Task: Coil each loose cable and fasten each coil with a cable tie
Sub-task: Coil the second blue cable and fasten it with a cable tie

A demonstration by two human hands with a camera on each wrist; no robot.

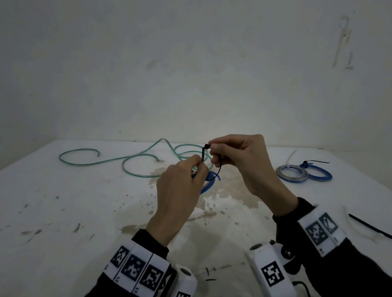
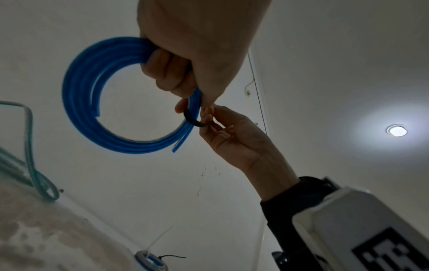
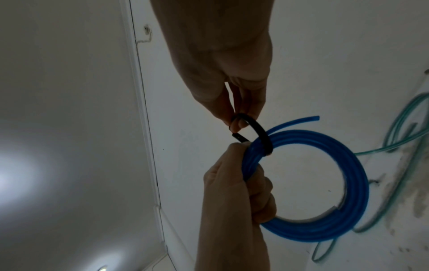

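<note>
A blue cable coil (image 1: 204, 185) (image 2: 81, 95) (image 3: 348, 183) hangs in the air above the table, and my left hand (image 1: 199, 165) (image 3: 232, 183) grips its rim with curled fingers. A black cable tie (image 1: 203, 154) (image 2: 194, 119) (image 3: 261, 133) loops around the coil's strands. My right hand (image 1: 213, 147) (image 2: 209, 117) (image 3: 236, 122) pinches the tie's head end between thumb and fingertips. The tie's tail runs down to my left thumb and forefinger. A loose green cable (image 1: 117, 160) (image 3: 394, 137) sprawls on the far side of the table.
Two tied coils lie at the far right of the white stained table (image 1: 64, 207): a grey one (image 1: 292, 173) and a blue one (image 1: 319, 173). Spare black and white ties (image 1: 378, 231) lie near the right edge. A wall stands close behind the table.
</note>
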